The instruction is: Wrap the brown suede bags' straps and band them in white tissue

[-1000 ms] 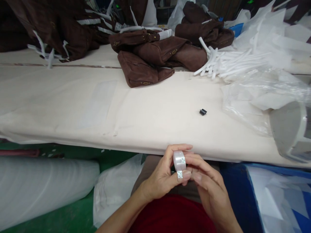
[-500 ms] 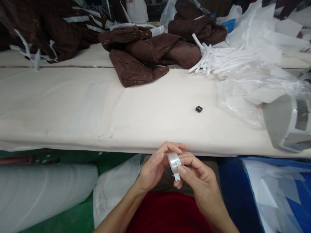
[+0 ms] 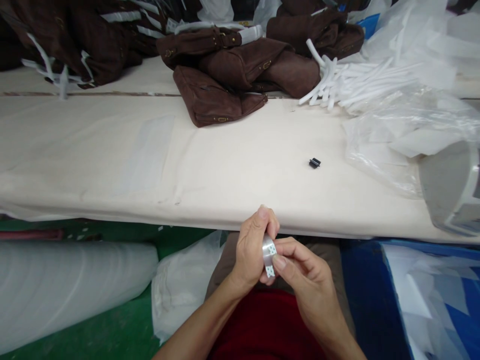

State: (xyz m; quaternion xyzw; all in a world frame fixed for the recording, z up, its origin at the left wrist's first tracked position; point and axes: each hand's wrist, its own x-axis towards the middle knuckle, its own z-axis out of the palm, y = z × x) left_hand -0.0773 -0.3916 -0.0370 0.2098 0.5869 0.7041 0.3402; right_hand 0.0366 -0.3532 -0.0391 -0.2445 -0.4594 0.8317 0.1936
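A small roll of clear tape (image 3: 267, 251) with a pale patterned strip at its end sits between my two hands, just below the table's front edge. My left hand (image 3: 252, 250) is wrapped round the roll from the left, its thumb pointing up. Thumb and forefinger of my right hand (image 3: 305, 272) pinch the patterned end from the right side. The far part of the roll is hidden by my fingers. Beyond my hands, a small black piece (image 3: 314, 163) lies on the pale table (image 3: 240, 170).
Brown leather bags (image 3: 225, 100) lie at the back, beside a bundle of white tubes (image 3: 360, 82). Crumpled clear plastic (image 3: 390, 150) and a grey container (image 3: 450, 190) stand at the right. Below are a blue bin (image 3: 369, 295) with white sheets and a large white roll (image 3: 75, 290).
My left hand has gone from loosely spread fingers to closing round the tape roll, with its thumb raised. My right hand keeps its pinch. The view has shifted slightly.
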